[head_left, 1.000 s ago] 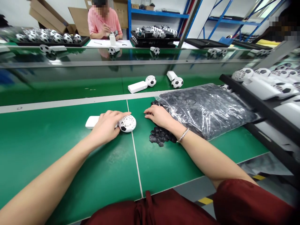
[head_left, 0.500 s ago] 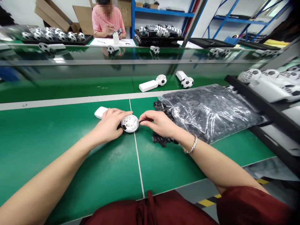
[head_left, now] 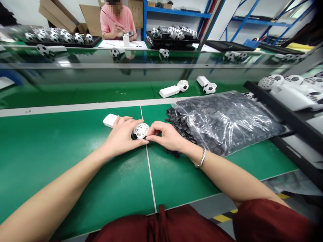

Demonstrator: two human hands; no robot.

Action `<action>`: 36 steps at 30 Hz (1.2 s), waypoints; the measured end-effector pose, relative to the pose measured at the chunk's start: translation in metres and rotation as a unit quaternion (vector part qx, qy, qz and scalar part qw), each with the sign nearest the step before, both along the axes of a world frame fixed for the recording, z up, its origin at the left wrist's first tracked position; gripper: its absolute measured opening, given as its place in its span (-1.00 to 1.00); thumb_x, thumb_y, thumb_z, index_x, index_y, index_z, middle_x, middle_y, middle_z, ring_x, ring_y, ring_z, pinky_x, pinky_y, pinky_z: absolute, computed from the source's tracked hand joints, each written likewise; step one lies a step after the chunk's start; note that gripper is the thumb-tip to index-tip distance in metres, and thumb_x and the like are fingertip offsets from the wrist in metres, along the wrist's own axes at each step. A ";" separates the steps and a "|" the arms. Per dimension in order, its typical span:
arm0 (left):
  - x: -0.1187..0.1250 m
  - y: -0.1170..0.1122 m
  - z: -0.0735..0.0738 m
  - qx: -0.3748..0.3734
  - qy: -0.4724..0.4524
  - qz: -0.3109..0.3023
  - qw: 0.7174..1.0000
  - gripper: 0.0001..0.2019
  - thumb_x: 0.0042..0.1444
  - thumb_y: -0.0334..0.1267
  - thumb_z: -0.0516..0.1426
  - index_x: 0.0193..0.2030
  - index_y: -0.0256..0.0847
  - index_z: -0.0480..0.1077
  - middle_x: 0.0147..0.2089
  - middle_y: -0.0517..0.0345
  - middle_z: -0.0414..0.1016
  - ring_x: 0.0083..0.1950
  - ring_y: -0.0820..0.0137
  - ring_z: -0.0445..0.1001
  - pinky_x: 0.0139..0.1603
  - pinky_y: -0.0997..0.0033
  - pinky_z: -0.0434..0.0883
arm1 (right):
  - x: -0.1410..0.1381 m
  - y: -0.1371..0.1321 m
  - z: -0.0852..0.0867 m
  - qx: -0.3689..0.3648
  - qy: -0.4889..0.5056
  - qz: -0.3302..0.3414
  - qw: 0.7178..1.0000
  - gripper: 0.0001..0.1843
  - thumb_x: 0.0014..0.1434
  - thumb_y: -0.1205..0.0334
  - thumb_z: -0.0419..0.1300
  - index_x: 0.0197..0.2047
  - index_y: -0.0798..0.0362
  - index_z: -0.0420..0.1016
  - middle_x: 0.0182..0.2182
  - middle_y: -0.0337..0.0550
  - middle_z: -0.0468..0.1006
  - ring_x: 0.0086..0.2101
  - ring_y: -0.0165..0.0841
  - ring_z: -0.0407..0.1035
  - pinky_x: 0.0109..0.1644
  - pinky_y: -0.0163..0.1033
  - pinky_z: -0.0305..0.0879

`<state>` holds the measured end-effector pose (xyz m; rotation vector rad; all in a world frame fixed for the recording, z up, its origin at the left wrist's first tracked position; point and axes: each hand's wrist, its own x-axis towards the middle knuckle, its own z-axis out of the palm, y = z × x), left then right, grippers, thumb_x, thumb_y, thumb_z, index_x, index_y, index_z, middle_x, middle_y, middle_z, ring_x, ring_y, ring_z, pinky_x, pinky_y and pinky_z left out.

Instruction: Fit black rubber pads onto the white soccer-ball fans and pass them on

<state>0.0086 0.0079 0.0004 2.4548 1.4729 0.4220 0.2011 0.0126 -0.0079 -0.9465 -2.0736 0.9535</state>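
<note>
A white-handled device (head_left: 142, 130) with a football-patterned, openwork round head lies on the green work surface. My left hand (head_left: 123, 134) is closed around the head, its thumb along the near side and its fingers over the far side. The white handle (head_left: 110, 120) sticks out beyond the left fingers. At the head's right side, my right hand (head_left: 164, 135) pinches a small black piece, mostly hidden by the fingertips, against the head. Just right of that hand, loose black pieces (head_left: 180, 124) spill from a clear plastic bag (head_left: 227, 121) full of them.
Two similar football devices (head_left: 174, 90) lie on the green conveyor belt (head_left: 88, 90) beyond the pale rail. At the right, black trays (head_left: 282, 107) hold more of them. Across the line a person in a pink top (head_left: 118, 22) works beside a white bottle (head_left: 126, 40).
My right hand has moved slightly left, bringing its fingertips onto the head. My left thumb has swung round to the near side. Devices on the near belt have shifted right, those on the far line left.
</note>
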 end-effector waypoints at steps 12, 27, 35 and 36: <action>0.004 0.000 0.000 0.025 -0.046 -0.027 0.998 -0.49 -0.08 0.01 0.16 0.00 -0.21 0.33 -0.10 0.03 0.44 0.00 0.18 0.27 0.15 0.06 0.12 | 0.003 0.013 -0.010 -0.126 0.059 -0.007 0.990 -0.67 -0.04 0.21 0.26 -0.20 0.05 0.27 -0.16 -0.15 0.42 -0.16 -0.37 0.38 -0.16 -0.22 0.36; 0.005 -0.010 0.006 -0.111 -0.052 -0.058 0.991 -0.32 -0.06 -0.02 0.17 0.19 -0.18 0.11 0.29 -0.03 0.09 0.37 0.05 -0.30 0.26 -0.07 -0.02 | 0.053 0.047 -0.007 0.171 -0.367 -0.169 0.899 -0.83 0.09 0.25 0.18 -0.24 0.02 0.54 -0.24 -0.07 0.51 -0.22 -0.22 0.28 -0.16 -0.13 0.24; 0.003 -0.006 0.003 -0.106 -0.100 -0.122 0.982 -0.52 -0.04 -0.28 0.11 0.07 -0.15 0.19 0.23 0.02 0.19 0.38 0.14 -0.24 0.28 -0.05 -0.02 | 0.045 0.043 -0.003 0.177 -0.360 -0.137 0.906 -0.77 0.18 0.37 0.03 -0.23 0.11 0.51 -0.29 0.04 0.48 -0.20 -0.19 0.29 -0.17 -0.15 0.24; 0.001 -0.005 0.003 -0.108 -0.104 -0.130 0.980 -0.52 -0.05 -0.27 0.13 0.07 -0.15 0.19 0.23 0.01 0.18 0.38 0.14 -0.24 0.28 -0.06 -0.02 | 0.043 0.040 0.000 0.162 -0.322 -0.136 0.923 -0.78 0.17 0.39 0.04 -0.20 0.11 0.49 -0.29 0.01 0.49 -0.21 -0.23 0.31 -0.17 -0.16 0.25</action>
